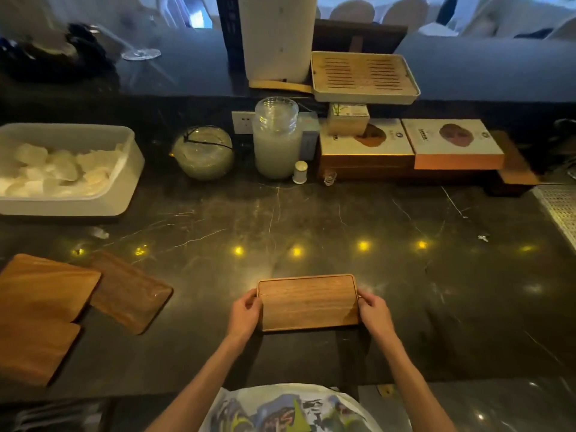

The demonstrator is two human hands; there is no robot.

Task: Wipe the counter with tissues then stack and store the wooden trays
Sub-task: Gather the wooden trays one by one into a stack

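A small rectangular wooden tray (308, 302) lies flat on the dark marble counter (343, 226), right in front of me. My left hand (244, 314) grips its left short edge and my right hand (374, 313) grips its right short edge, fingers curled over the rims. Three more wooden trays sit at the left: a dark one (131, 291) tilted on the counter, a larger one (43, 285) overlapping it, and another (34, 350) at the counter's front left edge.
A white bin of crumpled tissues (124, 185) stands at the left. Along the back wall are a round glass bowl (204, 152), a tall glass jar (276, 138), a small white bottle (300, 172) and stacked boxes (411, 148). A slatted tea tray (364, 77) rests on the upper ledge.
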